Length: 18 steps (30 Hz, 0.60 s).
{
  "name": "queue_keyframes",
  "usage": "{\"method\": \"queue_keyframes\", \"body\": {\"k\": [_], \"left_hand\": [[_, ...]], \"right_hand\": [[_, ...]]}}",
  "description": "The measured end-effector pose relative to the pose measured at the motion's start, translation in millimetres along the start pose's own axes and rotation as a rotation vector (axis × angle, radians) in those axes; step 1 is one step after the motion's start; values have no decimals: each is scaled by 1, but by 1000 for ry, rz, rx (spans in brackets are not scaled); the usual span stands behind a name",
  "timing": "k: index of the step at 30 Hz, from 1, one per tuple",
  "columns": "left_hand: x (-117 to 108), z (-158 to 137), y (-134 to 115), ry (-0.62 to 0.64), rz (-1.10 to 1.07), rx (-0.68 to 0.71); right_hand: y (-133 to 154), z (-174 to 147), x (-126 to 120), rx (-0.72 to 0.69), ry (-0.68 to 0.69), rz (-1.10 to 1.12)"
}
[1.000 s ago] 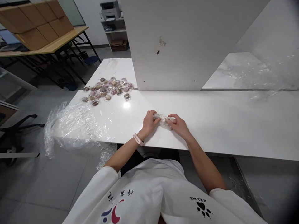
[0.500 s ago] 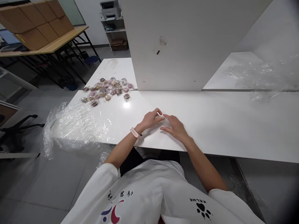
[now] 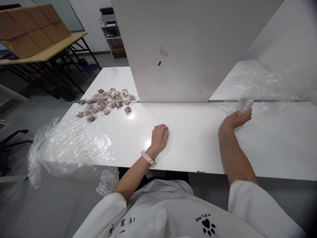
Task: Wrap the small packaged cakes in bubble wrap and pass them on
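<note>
My left hand rests on the white table, fingers slightly bent and thumb apart, with nothing visible in it. Out to the right, my right hand has a clear plastic bag at its fingers. The bag looks thin and crumpled, and its far side blends into a heap of clear plastic behind it. Part of the right hand's grip is hidden by the wrist and the see-through film.
Several small wrapped pieces, brown, pink and tan, lie at the back left. A stack of clear plastic bags hangs over the front left edge. A tall white panel rises behind the table.
My hands have parted from over the middle of the table. The right has swung far right with clear plastic, while the left has stayed near the middle. The view has shifted slightly.
</note>
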<state>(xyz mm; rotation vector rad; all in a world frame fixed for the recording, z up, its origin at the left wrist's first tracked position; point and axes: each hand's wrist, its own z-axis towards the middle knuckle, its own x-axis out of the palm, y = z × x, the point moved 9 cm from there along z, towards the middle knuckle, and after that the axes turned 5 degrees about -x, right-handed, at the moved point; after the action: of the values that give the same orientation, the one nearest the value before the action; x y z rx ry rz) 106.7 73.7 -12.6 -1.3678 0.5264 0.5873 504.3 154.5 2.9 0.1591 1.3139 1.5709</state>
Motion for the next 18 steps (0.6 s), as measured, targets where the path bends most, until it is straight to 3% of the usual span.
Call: {"method": "queue_keyframes", "body": {"k": [2, 3, 5, 7, 9, 10, 12, 15, 16, 18], "left_hand": [[3, 3, 0, -2, 53, 10], [4, 4, 0, 0, 66, 9], [5, 5, 0, 2, 78, 7], [4, 5, -1, -1, 79, 5], [4, 5, -1, 0, 78, -1], [4, 5, -1, 3, 77, -6], [4, 5, 0, 9, 76, -16], [4, 6, 0, 8, 71, -23], [4, 7, 0, 6, 72, -25], [4, 8, 0, 2, 73, -30]], "right_hand": [[-2, 37, 7, 14, -144, -163], [0, 50, 21, -2, -117, -246], [10, 64, 71, -129, 157, -397], [15, 58, 120, -246, 479, -466], [17, 50, 141, -329, 629, -462], [16, 53, 137, -350, 586, -457], [10, 69, 107, -364, 350, -467], [-31, 101, 30, -184, -103, -495], [-53, 111, 9, -92, -158, -511], [-94, 128, -11, 41, -54, -560]]}}
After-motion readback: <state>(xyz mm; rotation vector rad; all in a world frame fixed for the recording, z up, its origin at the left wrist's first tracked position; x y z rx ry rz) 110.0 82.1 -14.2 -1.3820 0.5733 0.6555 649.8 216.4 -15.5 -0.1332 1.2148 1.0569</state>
